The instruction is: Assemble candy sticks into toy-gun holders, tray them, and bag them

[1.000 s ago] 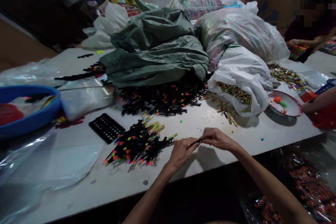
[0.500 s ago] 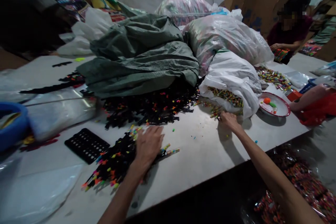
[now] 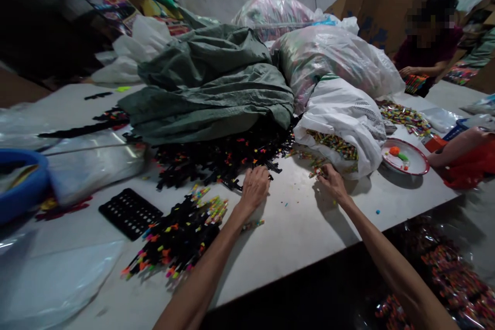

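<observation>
My left hand [image 3: 256, 185] is at the front edge of a pile of black plastic toys [image 3: 209, 157] with orange and pink bits. Its fingers curl downward, and the hand hides what is under them. My right hand [image 3: 332, 183] pinches a small colourful tube [image 3: 317, 171] just in front of an open white sack [image 3: 344, 108]. More such tubes [image 3: 336, 143] fill the sack's mouth and spill onto the table. Nearer me, to the left, lies a bunch of black toys [image 3: 174, 242] with colourful tubes at its upper right end. One loose tube [image 3: 255, 224] lies beside my left forearm.
A perforated black tray [image 3: 130, 212] and a blue tub [image 3: 23, 185] are on the left. Green cloth [image 3: 212, 98] covers the black pile. Big stuffed bags [image 3: 336, 56] stand behind. A red-rimmed plate [image 3: 406, 162] is at right. A co-worker [image 3: 429, 46] sits at the back right.
My left hand has left the near bunch and moved right and away from me to the black pile. My right hand has shifted slightly back from the sack, with a tube now visible at its fingertips.
</observation>
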A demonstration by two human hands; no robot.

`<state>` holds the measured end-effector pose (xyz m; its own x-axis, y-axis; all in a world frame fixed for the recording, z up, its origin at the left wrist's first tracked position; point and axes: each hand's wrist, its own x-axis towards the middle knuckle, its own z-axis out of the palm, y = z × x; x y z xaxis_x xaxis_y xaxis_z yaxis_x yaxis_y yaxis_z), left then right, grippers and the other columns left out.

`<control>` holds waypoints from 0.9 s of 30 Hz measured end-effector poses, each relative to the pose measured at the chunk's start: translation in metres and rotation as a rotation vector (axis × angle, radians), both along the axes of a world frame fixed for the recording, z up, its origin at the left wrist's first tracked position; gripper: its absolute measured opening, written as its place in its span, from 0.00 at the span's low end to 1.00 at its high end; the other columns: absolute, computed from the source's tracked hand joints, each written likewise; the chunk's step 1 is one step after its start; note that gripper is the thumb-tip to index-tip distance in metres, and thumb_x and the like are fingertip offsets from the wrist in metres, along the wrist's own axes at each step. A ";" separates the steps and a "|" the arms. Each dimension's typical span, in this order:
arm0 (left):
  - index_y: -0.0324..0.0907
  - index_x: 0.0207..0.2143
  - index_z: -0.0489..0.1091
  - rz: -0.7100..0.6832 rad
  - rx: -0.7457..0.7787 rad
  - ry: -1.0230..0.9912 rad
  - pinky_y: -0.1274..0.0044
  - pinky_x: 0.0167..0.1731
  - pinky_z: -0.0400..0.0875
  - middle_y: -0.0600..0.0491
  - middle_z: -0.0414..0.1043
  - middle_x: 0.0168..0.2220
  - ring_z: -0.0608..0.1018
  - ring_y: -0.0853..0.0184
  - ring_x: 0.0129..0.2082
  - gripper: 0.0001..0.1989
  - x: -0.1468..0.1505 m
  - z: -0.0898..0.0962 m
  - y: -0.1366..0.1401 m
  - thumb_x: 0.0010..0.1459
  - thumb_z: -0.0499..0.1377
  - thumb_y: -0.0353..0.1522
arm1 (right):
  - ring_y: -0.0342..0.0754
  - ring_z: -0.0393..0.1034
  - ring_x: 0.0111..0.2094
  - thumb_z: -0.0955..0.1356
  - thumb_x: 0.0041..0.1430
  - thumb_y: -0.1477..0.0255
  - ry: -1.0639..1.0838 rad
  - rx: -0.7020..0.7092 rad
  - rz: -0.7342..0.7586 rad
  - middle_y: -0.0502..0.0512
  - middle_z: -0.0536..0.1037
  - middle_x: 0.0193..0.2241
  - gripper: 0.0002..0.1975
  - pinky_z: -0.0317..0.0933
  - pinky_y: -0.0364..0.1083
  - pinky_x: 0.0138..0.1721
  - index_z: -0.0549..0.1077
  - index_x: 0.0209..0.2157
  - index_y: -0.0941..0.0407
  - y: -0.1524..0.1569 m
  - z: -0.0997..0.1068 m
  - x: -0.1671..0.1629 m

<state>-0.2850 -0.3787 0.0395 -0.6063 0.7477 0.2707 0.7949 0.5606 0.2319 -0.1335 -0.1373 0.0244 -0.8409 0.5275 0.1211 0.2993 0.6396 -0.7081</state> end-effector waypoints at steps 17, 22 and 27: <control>0.41 0.32 0.67 -0.076 0.222 -0.779 0.75 0.34 0.62 0.52 0.67 0.30 0.69 0.66 0.32 0.15 0.103 0.013 -0.016 0.59 0.46 0.40 | 0.39 0.64 0.21 0.73 0.46 0.62 0.038 -0.851 0.488 0.48 0.73 0.22 0.17 0.55 0.38 0.21 0.74 0.34 0.59 -0.085 0.048 0.025; 0.42 0.31 0.64 -0.140 0.029 -0.666 0.75 0.33 0.60 0.52 0.67 0.32 0.69 0.66 0.32 0.12 0.111 0.023 -0.024 0.60 0.44 0.36 | 0.38 0.61 0.22 0.73 0.47 0.63 -0.018 -0.824 0.564 0.49 0.72 0.22 0.16 0.53 0.38 0.22 0.76 0.32 0.61 -0.087 0.049 0.030; 0.42 0.29 0.62 -0.167 -0.065 -0.659 0.77 0.31 0.59 0.53 0.67 0.29 0.69 0.66 0.30 0.13 0.112 0.027 -0.027 0.60 0.43 0.37 | 0.39 0.62 0.25 0.74 0.44 0.63 0.006 -0.859 0.622 0.50 0.73 0.23 0.16 0.56 0.40 0.27 0.76 0.31 0.62 -0.088 0.052 0.033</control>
<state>-0.1731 -0.4060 0.0669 -0.5043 0.8477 -0.1643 0.5763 0.4722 0.6670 -0.1004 -0.2257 0.0767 -0.9929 -0.0850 -0.0827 0.0861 -0.0374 -0.9956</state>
